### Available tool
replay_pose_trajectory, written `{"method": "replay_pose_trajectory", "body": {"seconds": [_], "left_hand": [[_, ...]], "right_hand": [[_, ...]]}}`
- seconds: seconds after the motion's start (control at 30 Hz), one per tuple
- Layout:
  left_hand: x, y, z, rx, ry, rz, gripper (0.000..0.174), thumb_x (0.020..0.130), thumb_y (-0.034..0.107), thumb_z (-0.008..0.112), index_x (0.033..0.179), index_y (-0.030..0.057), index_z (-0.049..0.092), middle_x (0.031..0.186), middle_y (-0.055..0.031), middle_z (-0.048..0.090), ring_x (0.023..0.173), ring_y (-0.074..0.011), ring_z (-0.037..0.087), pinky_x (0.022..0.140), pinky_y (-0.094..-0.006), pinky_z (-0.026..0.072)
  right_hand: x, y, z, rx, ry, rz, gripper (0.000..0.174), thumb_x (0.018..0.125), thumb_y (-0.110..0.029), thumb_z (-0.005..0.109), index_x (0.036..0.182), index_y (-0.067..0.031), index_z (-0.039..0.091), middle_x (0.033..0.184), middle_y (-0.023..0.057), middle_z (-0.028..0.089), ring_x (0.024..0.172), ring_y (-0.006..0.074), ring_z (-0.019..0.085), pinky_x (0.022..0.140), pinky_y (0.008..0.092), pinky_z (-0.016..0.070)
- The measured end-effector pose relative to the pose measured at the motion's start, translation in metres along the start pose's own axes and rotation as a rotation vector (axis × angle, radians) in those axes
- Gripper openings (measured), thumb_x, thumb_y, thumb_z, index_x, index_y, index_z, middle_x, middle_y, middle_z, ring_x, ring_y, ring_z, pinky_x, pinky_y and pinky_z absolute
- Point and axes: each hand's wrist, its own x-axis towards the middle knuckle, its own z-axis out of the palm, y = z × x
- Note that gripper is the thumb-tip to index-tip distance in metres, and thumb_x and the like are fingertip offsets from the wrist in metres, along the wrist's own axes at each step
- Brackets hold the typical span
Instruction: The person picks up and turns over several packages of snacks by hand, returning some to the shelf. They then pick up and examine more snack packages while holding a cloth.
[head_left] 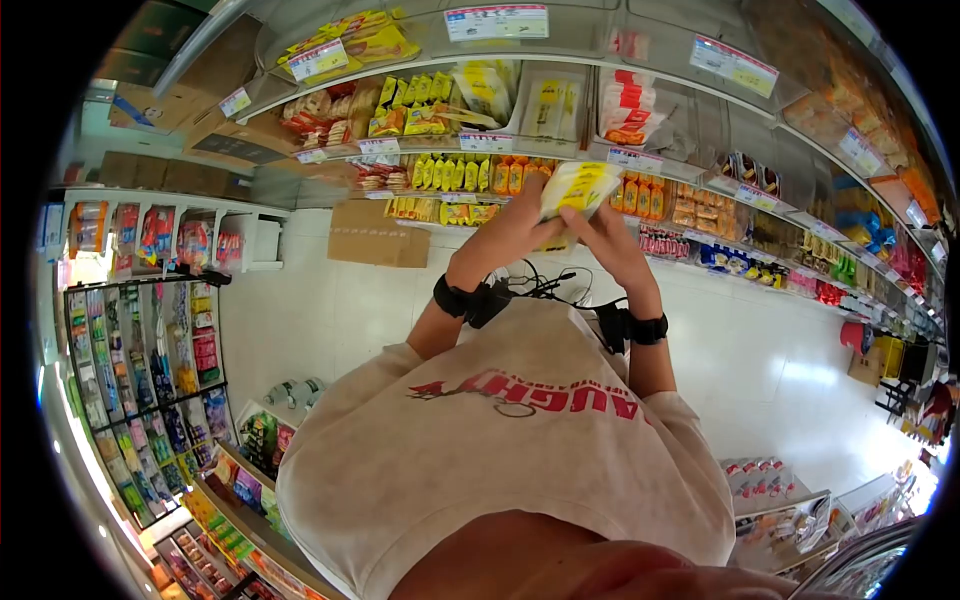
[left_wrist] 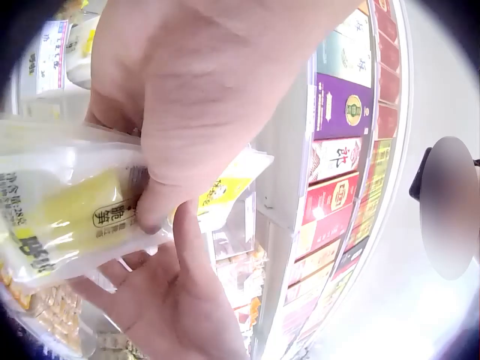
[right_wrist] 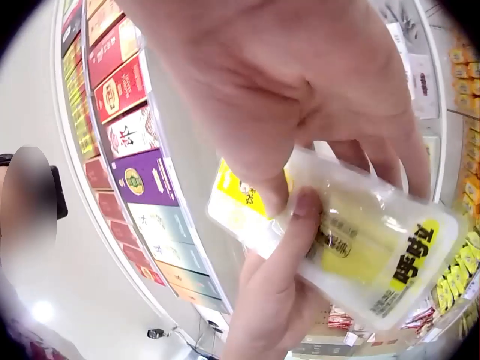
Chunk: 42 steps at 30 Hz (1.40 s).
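Both hands hold a flat white, partly see-through snack packet [head_left: 580, 188] with a yellow label and dark lettering, in front of the shelves. My left hand [head_left: 512, 232] grips one side, its thumb lying on the packet's face; my right hand [head_left: 607, 245] pinches the other side. In the left wrist view the packet [left_wrist: 71, 206] stretches left from under the left thumb, and a white and yellow printed end shows past the thumbs. From the right wrist, both thumbs press close together on the packet [right_wrist: 375, 247], with the right fingers behind it.
Shelves ahead carry yellow snack packs [head_left: 445, 172], orange packs [head_left: 640, 195] and price tags [head_left: 497, 22]. A cardboard box [head_left: 375, 235] stands on the floor by the lower shelf. Boxed goods [right_wrist: 142, 180] line a side shelf. Cables [head_left: 545, 283] hang between the wrists.
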Motion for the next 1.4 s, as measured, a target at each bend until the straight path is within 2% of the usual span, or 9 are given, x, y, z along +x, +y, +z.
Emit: {"method": "replay_pose_trajectory", "body": {"seconds": [0.23, 0.33, 0.37, 0.5, 0.6, 0.87, 1.07, 1.27, 1.4], "left_hand": [[-0.008, -0.026, -0.082, 0.284, 0.247, 0.096, 0.047, 0.08, 0.027, 0.079, 0.117, 0.0018, 0.063, 0.112, -0.0195, 0.065, 0.098, -0.0415, 0.063, 0.083, -0.0446, 0.0526], [-0.012, -0.047, -0.116, 0.312, 0.236, 0.104, 0.042, 0.076, 0.029, 0.081, 0.106, 0.0033, 0.069, 0.108, -0.0165, 0.067, 0.094, -0.0384, 0.065, 0.078, -0.0432, 0.0539], [-0.014, -0.05, -0.125, 0.196, 0.261, 0.049, 0.035, 0.076, 0.026, 0.081, 0.101, 0.0029, 0.072, 0.106, -0.0144, 0.067, 0.091, -0.037, 0.066, 0.076, -0.0422, 0.0541], [-0.011, -0.06, -0.166, 0.079, 0.257, 0.102, 0.035, 0.077, 0.008, 0.075, 0.111, 0.002, 0.07, 0.105, -0.0151, 0.065, 0.094, -0.0389, 0.064, 0.078, -0.0414, 0.0532], [-0.001, -0.077, -0.186, 0.102, 0.281, 0.195, 0.042, 0.075, -0.005, 0.068, 0.116, 0.0003, 0.067, 0.109, -0.016, 0.062, 0.099, -0.0394, 0.063, 0.082, -0.0416, 0.0521], [0.054, -0.106, -0.181, 0.095, 0.342, 0.335, 0.05, 0.075, -0.011, 0.066, 0.124, -0.0008, 0.063, 0.109, -0.0166, 0.062, 0.095, -0.0359, 0.064, 0.086, -0.0413, 0.0506], [0.082, -0.127, -0.175, 0.276, 0.178, 0.09, 0.043, 0.081, 0.005, 0.076, 0.122, -0.0004, 0.063, 0.102, -0.018, 0.064, 0.081, -0.0319, 0.064, 0.074, -0.0392, 0.0529], [0.086, -0.128, -0.165, 0.327, 0.391, 0.15, 0.045, 0.082, 0.016, 0.081, 0.119, -0.0014, 0.064, 0.094, -0.0165, 0.065, 0.076, -0.0256, 0.063, 0.07, -0.037, 0.0531], [0.094, -0.118, -0.164, 0.274, 0.311, -0.026, 0.038, 0.085, 0.018, 0.078, 0.114, -0.0019, 0.065, 0.104, -0.0202, 0.064, 0.084, -0.0327, 0.066, 0.074, -0.0429, 0.0547]], "right_hand": [[0.048, -0.016, 0.07, -0.661, 0.112, 0.06, 0.029, 0.093, -0.023, 0.073, 0.108, 0.0016, 0.069, 0.079, 0.0123, 0.067, 0.066, 0.013, 0.059, 0.064, 0.0275, 0.0475], [0.066, -0.026, 0.108, -0.744, 0.185, -0.334, 0.032, 0.091, -0.022, 0.074, 0.112, 0.0018, 0.068, 0.085, 0.0171, 0.069, 0.068, 0.0277, 0.065, 0.068, 0.0317, 0.0518], [0.077, -0.016, 0.115, -0.728, 0.202, -0.401, 0.035, 0.087, -0.019, 0.076, 0.116, -0.0012, 0.069, 0.093, 0.0158, 0.071, 0.079, 0.0353, 0.065, 0.076, 0.0345, 0.0529], [0.111, -0.026, 0.138, -0.984, 0.213, -0.612, 0.045, 0.074, -0.008, 0.078, 0.118, -0.0113, 0.072, 0.116, 0.0113, 0.065, 0.101, 0.0303, 0.062, 0.084, 0.035, 0.0502], [0.123, -0.032, 0.157, -1.098, 0.264, -0.412, 0.051, 0.07, 0.0, 0.077, 0.12, -0.0115, 0.071, 0.114, 0.0107, 0.062, 0.097, 0.0302, 0.062, 0.081, 0.0363, 0.0504], [0.159, -0.02, 0.141, -0.982, 0.321, -0.459, 0.06, 0.068, 0.013, 0.069, 0.124, -0.0087, 0.068, 0.108, 0.0148, 0.061, 0.095, 0.0357, 0.062, 0.079, 0.0405, 0.0515], [0.191, 0.018, 0.101, -0.905, 0.243, -0.401, 0.044, 0.081, 0.005, 0.067, 0.124, -0.003, 0.062, 0.104, 0.0209, 0.062, 0.096, 0.0425, 0.062, 0.077, 0.0479, 0.0507], [0.201, 0.029, 0.084, -0.898, 0.263, -0.284, 0.028, 0.091, -0.007, 0.065, 0.117, 0.0003, 0.06, 0.099, 0.024, 0.064, 0.089, 0.0441, 0.064, 0.075, 0.0514, 0.0511], [0.2, 0.017, 0.08, -0.748, 0.231, -0.273, 0.028, 0.091, -0.004, 0.059, 0.118, 0.0012, 0.059, 0.108, 0.0274, 0.061, 0.093, 0.0463, 0.061, 0.079, 0.053, 0.0504]]}}
